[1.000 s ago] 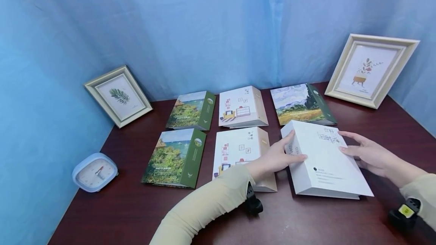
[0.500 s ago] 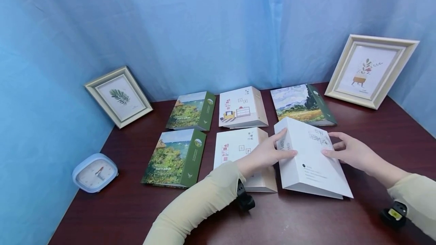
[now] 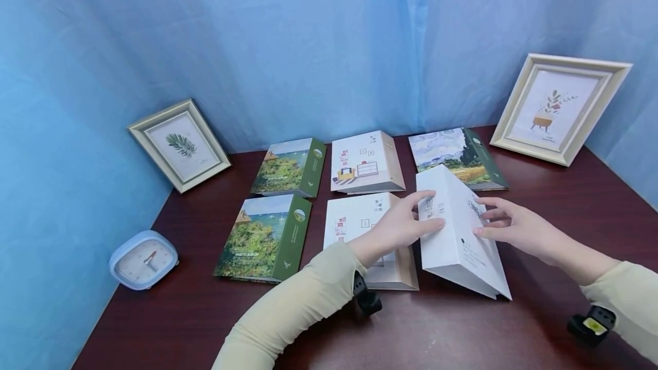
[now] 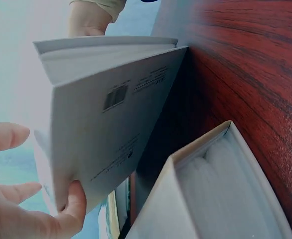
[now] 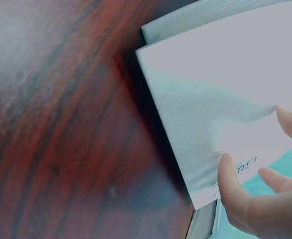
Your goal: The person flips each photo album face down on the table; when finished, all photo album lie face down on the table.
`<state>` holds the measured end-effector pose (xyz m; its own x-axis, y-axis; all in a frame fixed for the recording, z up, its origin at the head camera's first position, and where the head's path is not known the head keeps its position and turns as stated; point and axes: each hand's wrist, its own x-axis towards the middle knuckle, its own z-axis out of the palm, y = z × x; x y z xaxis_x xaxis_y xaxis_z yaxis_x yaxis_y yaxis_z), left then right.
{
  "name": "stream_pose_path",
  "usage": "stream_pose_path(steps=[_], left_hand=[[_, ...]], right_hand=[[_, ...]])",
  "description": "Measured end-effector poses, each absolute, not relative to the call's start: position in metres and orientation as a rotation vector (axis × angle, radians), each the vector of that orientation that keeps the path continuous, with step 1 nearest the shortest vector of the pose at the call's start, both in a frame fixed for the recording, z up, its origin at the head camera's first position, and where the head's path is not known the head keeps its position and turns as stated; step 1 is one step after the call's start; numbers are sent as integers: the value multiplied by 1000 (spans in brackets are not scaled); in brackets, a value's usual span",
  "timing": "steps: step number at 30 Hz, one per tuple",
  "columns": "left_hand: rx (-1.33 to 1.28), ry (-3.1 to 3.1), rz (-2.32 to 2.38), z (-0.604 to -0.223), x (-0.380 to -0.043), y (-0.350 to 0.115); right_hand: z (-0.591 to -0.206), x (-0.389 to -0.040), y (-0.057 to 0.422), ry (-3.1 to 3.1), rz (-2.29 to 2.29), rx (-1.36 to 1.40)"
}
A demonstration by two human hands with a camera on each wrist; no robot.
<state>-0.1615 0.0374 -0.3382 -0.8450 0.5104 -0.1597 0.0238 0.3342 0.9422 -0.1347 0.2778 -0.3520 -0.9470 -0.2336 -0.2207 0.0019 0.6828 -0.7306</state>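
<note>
A thick white photo album [image 3: 442, 216] stands tilted on the table's right half, its spine turned up and to the left. My left hand [image 3: 393, 227] holds it by the spine. In the left wrist view, the thumb of the left hand [image 4: 31, 214] presses the back cover [image 4: 111, 114], which bears a barcode. From the other side my right hand [image 3: 524, 230] grips the front cover with thumb and fingers. In the right wrist view, the cover [image 5: 195, 109] dents beneath the fingertips of the right hand [image 5: 260, 204].
Left of the held album lies another white album [image 3: 354, 216], partly under my left arm. Behind are a white album [image 3: 365, 164] and a landscape album [image 3: 447, 156]. Two green albums [image 3: 257, 238] [image 3: 288, 167], a blue clock [image 3: 144, 260] and two frames [image 3: 180, 144] [image 3: 560, 110] surround them.
The white album has shifted left and its spine has tipped up, so more of the spine shows. Both hands have moved left with it, keeping hold.
</note>
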Motion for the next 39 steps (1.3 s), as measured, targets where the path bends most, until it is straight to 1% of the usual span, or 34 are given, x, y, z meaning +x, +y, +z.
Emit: stream_pose_path(steps=[6,11,20,34,39], left_hand=[[610,2285,1557,-332,-159,39],[629,2360,1545,-328,-155,42],[657,2362,1581,-324,-150,44],[878,2241,1614,-317,-142,51],[917,2197,1546,-323,-142,51]], right_hand=[[-349,-135,279,2416,-1308,-154],[-349,-135,280,2257,-1438,-101],[-352,-135,286,2158,-1560,-113],[-343,-135,294,2031,-1739,-190],[-342,-135,299,1982,-1783,-191]])
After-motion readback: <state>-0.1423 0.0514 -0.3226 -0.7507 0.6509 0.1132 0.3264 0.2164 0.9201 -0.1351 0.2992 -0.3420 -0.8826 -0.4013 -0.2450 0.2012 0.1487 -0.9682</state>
